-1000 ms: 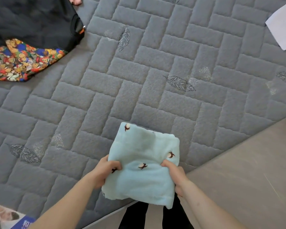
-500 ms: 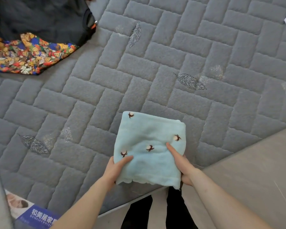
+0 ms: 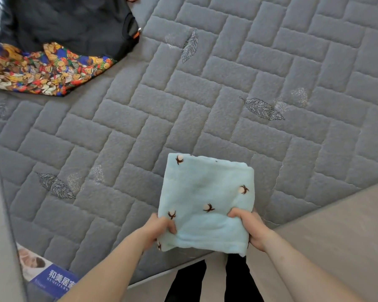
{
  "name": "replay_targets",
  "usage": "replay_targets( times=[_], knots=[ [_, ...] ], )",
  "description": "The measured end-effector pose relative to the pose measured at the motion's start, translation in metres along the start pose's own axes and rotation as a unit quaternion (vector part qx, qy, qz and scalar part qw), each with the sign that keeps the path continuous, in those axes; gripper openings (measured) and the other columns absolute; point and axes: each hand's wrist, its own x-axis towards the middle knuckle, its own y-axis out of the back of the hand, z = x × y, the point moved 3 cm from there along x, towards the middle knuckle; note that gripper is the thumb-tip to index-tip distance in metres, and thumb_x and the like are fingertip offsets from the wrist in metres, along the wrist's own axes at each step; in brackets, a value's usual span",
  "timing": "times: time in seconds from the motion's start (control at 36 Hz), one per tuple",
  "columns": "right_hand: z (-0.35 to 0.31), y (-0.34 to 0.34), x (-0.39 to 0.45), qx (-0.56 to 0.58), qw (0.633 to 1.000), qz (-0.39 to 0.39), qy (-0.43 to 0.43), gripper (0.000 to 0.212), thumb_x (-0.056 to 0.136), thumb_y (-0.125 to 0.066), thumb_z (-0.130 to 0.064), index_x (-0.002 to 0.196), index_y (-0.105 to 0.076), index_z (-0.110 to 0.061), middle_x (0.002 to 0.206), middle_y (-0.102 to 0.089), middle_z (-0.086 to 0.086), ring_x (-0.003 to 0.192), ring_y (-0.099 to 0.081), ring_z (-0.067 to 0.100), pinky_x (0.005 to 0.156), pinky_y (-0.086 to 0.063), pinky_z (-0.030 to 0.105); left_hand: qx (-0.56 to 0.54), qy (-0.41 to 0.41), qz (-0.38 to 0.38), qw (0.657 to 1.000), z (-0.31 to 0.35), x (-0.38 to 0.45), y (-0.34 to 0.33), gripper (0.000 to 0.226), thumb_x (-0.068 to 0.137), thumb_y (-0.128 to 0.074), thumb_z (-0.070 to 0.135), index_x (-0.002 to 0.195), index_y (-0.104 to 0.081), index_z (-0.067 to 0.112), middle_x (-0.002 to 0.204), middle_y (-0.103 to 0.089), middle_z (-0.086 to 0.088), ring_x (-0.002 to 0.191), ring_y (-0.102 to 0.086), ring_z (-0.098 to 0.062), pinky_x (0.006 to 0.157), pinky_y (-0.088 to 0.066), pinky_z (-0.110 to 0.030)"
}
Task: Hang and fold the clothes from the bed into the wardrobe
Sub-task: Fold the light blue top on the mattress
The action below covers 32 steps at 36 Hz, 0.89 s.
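A folded light blue fleece cloth [image 3: 207,197] with small brown and white flower prints lies at the near edge of the grey quilted mattress [image 3: 183,101]. My left hand [image 3: 159,227] grips its near left corner, fingers curled into the fabric. My right hand [image 3: 249,225] grips its near right corner the same way. At the far left of the bed lie a black garment [image 3: 70,20] and, partly under it, a colourful bear-print garment [image 3: 42,68].
The mattress edge runs diagonally just below my hands, with grey floor [image 3: 336,247] to the right and my dark trouser legs [image 3: 214,280] below. A blue label [image 3: 57,280] sits on the mattress corner at lower left.
My fingers, lying flat on the cloth half a second ago, have curled and now grip its near corners. The view has shifted slightly.
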Motion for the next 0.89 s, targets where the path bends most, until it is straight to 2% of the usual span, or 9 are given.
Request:
replay_targets(
  times=[0.08,0.14,0.28,0.39,0.47,0.58,0.69,0.81,0.89],
  knots=[
    [-0.013,-0.004,-0.008,-0.073,0.987,0.072,0.124,0.095,0.057,-0.083,-0.035,0.138,-0.034,-0.038,0.120,-0.062,-0.010,0.105,-0.065,0.015,0.081,-0.057,0.039,0.087,-0.086,0.043,0.992,0.033,-0.004,0.008,0.091,0.050,-0.066,0.026,0.130,-0.023,0.019,0.111,-0.056,0.001,0.094,-0.060,-0.016,0.063,-0.056,-0.025],
    [-0.021,-0.006,-0.009,-0.109,0.975,0.078,0.177,0.096,0.058,-0.081,-0.034,0.136,-0.028,-0.048,0.124,-0.056,-0.013,0.111,-0.060,0.013,0.091,-0.054,0.041,0.102,-0.155,0.032,0.982,0.055,-0.006,0.010,0.098,0.052,-0.067,0.034,0.135,-0.015,0.032,0.116,-0.049,0.011,0.095,-0.060,-0.010,0.057,-0.051,-0.017],
    [-0.029,-0.011,0.004,-0.112,0.989,0.014,0.091,0.099,0.056,-0.073,-0.028,0.142,-0.027,-0.047,0.116,-0.065,-0.004,0.100,-0.068,0.024,0.087,-0.058,0.046,0.022,-0.170,-0.029,0.985,0.068,0.001,-0.001,0.106,0.062,-0.081,0.032,0.137,-0.010,0.056,0.128,-0.051,0.010,0.110,-0.063,-0.016,0.072,-0.059,-0.030],
    [-0.031,-0.021,0.004,-0.122,0.986,-0.027,0.108,0.112,0.050,-0.096,-0.056,0.139,-0.029,-0.048,0.121,-0.066,-0.014,0.107,-0.068,0.013,0.096,-0.057,0.043,0.104,-0.220,0.008,0.970,0.064,0.002,-0.008,0.115,0.058,-0.078,0.042,0.151,-0.010,0.041,0.134,-0.040,0.017,0.124,-0.049,-0.012,0.101,-0.048,-0.038],
    [-0.033,-0.026,0.000,-0.140,0.982,-0.038,0.118,0.113,0.052,-0.100,-0.043,0.141,-0.031,-0.038,0.124,-0.065,-0.011,0.110,-0.066,0.013,0.100,-0.055,0.043,0.111,-0.186,-0.001,0.976,0.062,-0.001,-0.008,0.103,0.059,-0.070,0.035,0.147,-0.016,0.038,0.123,-0.046,0.018,0.112,-0.054,-0.012,0.087,-0.051,-0.033],
    [-0.032,-0.026,-0.022,-0.100,0.988,-0.072,0.092,0.084,0.057,-0.095,-0.025,0.131,-0.055,-0.026,0.113,-0.076,0.002,0.102,-0.073,0.025,0.094,-0.058,0.050,0.095,-0.173,-0.010,0.980,0.063,-0.018,-0.003,0.086,0.055,-0.069,0.026,0.136,-0.038,0.024,0.117,-0.061,0.000,0.103,-0.064,-0.018,0.082,-0.059,-0.039],
    [-0.027,-0.014,-0.073,-0.059,0.992,-0.091,0.071,0.071,0.057,-0.088,-0.023,0.123,-0.063,-0.015,0.105,-0.078,0.007,0.095,-0.076,0.026,0.075,-0.062,0.038,0.078,-0.181,-0.025,0.980,0.053,-0.068,0.004,0.076,0.059,-0.076,0.036,0.128,-0.047,0.043,0.108,-0.069,0.013,0.092,-0.072,-0.009,0.072,-0.058,-0.029],
    [-0.028,0.003,-0.146,-0.035,0.993,-0.056,0.100,0.064,0.058,-0.086,-0.027,0.118,-0.064,-0.024,0.098,-0.079,-0.004,0.087,-0.076,0.016,0.061,-0.059,0.025,0.073,-0.235,-0.043,0.968,0.050,-0.136,-0.004,0.084,0.067,-0.078,0.041,0.135,-0.033,0.060,0.118,-0.062,0.028,0.102,-0.066,0.000,0.083,-0.056,-0.028],
    [-0.027,0.020,-0.199,-0.024,0.992,-0.032,0.123,0.065,0.057,-0.086,-0.033,0.118,-0.063,-0.031,0.099,-0.078,-0.012,0.088,-0.075,0.010,0.067,-0.059,0.025,0.087,-0.284,-0.051,0.954,0.052,-0.193,-0.020,0.097,0.066,-0.075,0.047,0.138,-0.014,0.070,0.130,-0.048,0.035,0.112,-0.058,0.004,0.087,-0.050,-0.025]
  ],
)
